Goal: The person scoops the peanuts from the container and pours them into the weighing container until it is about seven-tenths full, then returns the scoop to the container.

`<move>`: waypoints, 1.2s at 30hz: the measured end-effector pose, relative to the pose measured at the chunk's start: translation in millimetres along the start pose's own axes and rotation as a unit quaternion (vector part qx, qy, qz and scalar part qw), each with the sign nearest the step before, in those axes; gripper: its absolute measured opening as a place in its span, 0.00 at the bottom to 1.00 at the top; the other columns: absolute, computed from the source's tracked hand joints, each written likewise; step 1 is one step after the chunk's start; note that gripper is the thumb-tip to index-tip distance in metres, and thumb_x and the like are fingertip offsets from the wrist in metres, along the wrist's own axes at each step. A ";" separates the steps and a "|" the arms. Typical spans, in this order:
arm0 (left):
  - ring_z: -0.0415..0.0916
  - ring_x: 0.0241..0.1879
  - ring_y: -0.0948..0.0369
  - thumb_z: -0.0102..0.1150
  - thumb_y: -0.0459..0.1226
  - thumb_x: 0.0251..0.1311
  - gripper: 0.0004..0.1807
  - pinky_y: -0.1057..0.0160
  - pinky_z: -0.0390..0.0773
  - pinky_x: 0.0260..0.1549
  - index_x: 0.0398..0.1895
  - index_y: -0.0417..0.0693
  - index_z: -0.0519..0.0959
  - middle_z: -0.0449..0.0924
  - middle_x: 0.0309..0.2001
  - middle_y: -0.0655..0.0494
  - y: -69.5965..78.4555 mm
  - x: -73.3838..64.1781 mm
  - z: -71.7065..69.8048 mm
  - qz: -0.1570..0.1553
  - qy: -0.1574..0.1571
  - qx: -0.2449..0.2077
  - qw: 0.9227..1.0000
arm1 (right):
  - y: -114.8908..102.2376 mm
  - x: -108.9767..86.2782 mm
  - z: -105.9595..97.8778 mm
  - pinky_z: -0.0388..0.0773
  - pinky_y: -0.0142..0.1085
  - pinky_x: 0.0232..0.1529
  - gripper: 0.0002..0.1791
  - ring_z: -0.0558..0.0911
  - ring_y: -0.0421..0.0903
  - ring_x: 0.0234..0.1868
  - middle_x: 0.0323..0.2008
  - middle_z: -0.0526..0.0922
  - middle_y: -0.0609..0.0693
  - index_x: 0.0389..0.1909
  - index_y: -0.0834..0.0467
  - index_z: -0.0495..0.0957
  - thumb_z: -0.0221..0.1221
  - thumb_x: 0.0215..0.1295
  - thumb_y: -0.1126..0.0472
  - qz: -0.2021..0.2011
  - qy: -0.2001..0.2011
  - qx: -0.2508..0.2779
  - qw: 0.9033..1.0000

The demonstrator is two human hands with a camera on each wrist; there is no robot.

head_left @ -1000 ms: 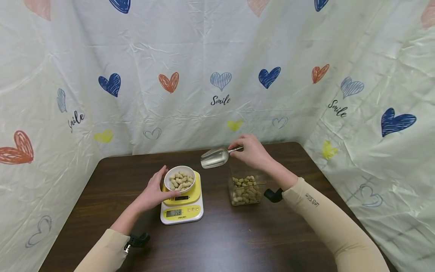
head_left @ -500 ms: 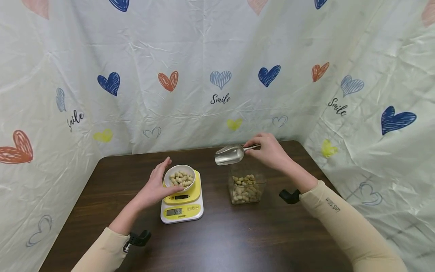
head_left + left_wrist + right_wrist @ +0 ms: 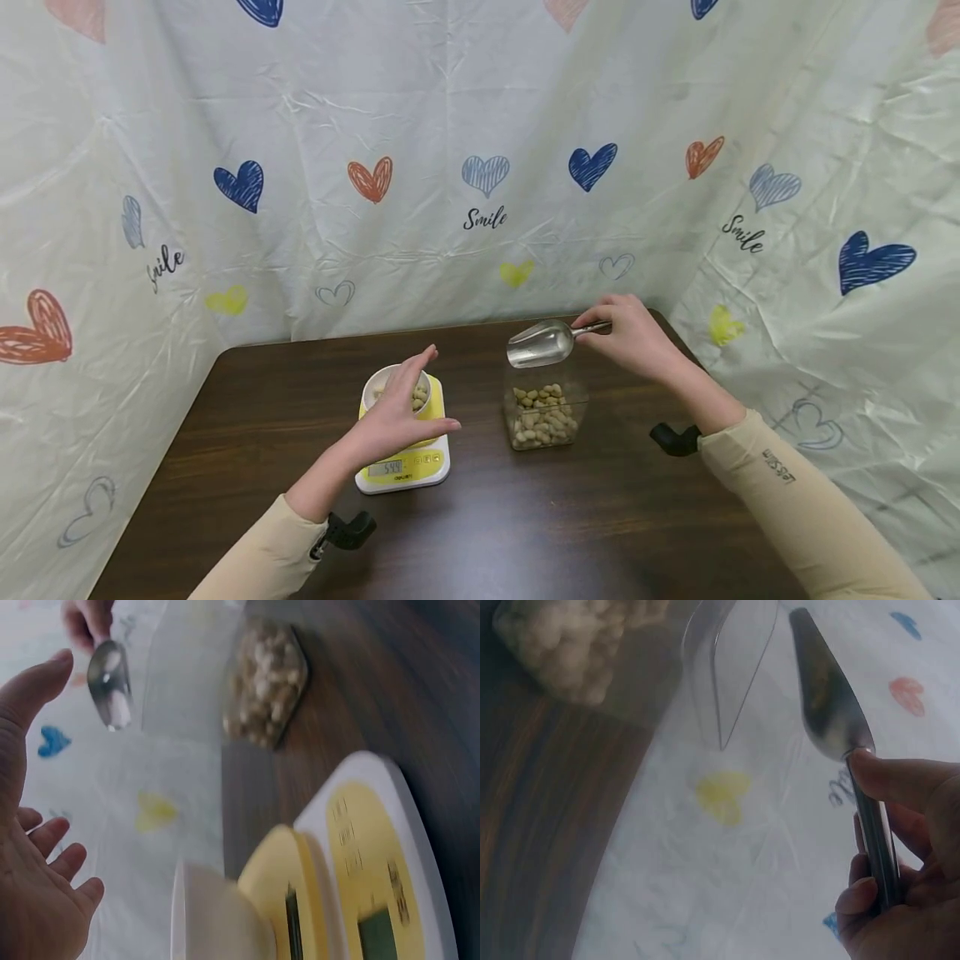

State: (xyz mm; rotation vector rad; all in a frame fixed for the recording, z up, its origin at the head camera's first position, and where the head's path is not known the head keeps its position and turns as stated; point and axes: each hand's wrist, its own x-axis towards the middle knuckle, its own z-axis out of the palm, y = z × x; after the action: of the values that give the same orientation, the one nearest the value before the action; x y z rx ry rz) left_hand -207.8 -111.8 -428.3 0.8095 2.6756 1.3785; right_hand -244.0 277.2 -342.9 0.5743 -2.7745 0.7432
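My right hand [image 3: 630,337] grips the handle of a metal scoop [image 3: 542,343], whose bowl shows bare metal above a clear container. That clear container [image 3: 512,427] holds peanuts in the shell [image 3: 546,417]. Above the yellow and white kitchen scale [image 3: 435,472] is my left hand [image 3: 393,425], fingers spread and thumb apart, holding nothing. It partly covers the white bowl [image 3: 369,392] of peanuts on the scale in the head view. The left wrist view has the bowl [image 3: 217,915] below and right of the fingers. In the right wrist view, fingers and thumb wrap the scoop handle [image 3: 877,844].
A dark wooden table [image 3: 517,533] carries the scale and container. Behind it and at both sides hangs a white curtain [image 3: 420,250] printed with hearts. Black camera mounts [image 3: 351,531] sit on both wrists.
My left hand has left the bowl's side and moved right across it. The right hand has carried the scoop rightward to above the peanut container. The scale display has changed from its earlier reading.
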 end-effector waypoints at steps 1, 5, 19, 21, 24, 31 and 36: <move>0.45 0.78 0.58 0.76 0.61 0.50 0.63 0.42 0.57 0.70 0.83 0.66 0.46 0.50 0.79 0.64 2.8 2.2 3.9 0.002 -0.005 0.001 1.000 | 1.6 -1.8 -1.8 0.63 0.48 0.46 0.08 0.70 0.53 0.46 0.38 0.78 0.49 0.44 0.52 0.89 0.69 0.66 0.59 -0.002 -0.002 -0.002 1.000; 0.46 0.78 0.59 0.75 0.63 0.51 0.64 0.44 0.57 0.71 0.84 0.64 0.44 0.51 0.78 0.64 11.7 12.5 20.1 0.011 -0.025 0.012 1.000 | 8.5 -6.7 -6.5 0.64 0.49 0.49 0.08 0.71 0.53 0.47 0.39 0.78 0.50 0.44 0.52 0.89 0.70 0.65 0.61 -0.018 -0.013 -0.021 1.000; 0.40 0.80 0.49 0.74 0.61 0.52 0.66 0.42 0.54 0.71 0.84 0.58 0.39 0.44 0.82 0.51 17.2 58.1 77.0 -0.035 -0.084 0.002 0.996 | 8.6 0.0 14.3 0.68 0.44 0.43 0.08 0.70 0.49 0.41 0.38 0.79 0.46 0.37 0.52 0.90 0.74 0.58 0.65 -0.111 -0.073 -0.121 0.984; 0.39 0.80 0.50 0.74 0.60 0.52 0.67 0.42 0.55 0.71 0.84 0.59 0.38 0.42 0.82 0.51 16.6 62.5 81.6 -0.044 -0.087 -0.006 0.995 | 6.0 2.2 17.0 0.69 0.44 0.43 0.08 0.69 0.49 0.41 0.39 0.79 0.47 0.37 0.53 0.89 0.74 0.58 0.66 -0.123 -0.079 -0.133 0.980; 0.39 0.80 0.52 0.74 0.59 0.53 0.66 0.42 0.55 0.71 0.84 0.60 0.37 0.43 0.82 0.53 15.3 66.9 85.6 -0.051 -0.092 -0.016 0.994 | 2.8 5.9 21.7 0.70 0.44 0.43 0.08 0.69 0.50 0.42 0.41 0.79 0.48 0.38 0.53 0.89 0.74 0.59 0.66 -0.132 -0.092 -0.148 0.976; 0.40 0.80 0.53 0.73 0.62 0.53 0.65 0.43 0.56 0.71 0.85 0.59 0.39 0.47 0.81 0.58 12.9 73.3 89.7 -0.053 -0.098 -0.013 0.994 | 4.3 11.3 32.4 0.70 0.42 0.41 0.09 0.68 0.48 0.39 0.38 0.78 0.47 0.36 0.52 0.89 0.72 0.59 0.69 -0.149 -0.102 -0.176 0.968; 0.44 0.79 0.51 0.73 0.59 0.55 0.63 0.44 0.57 0.71 0.84 0.56 0.43 0.52 0.80 0.56 12.1 76.3 91.2 -0.043 -0.093 -0.004 0.995 | 9.1 14.5 40.8 0.70 0.44 0.42 0.09 0.69 0.49 0.39 0.35 0.78 0.47 0.34 0.52 0.89 0.71 0.57 0.70 -0.167 -0.122 -0.163 0.965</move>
State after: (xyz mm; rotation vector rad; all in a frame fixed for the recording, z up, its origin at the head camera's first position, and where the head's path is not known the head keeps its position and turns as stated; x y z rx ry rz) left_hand -245.6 -2.6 -458.6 0.7706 2.5305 1.2283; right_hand -265.0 258.8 -377.1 1.0839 -2.8135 0.1461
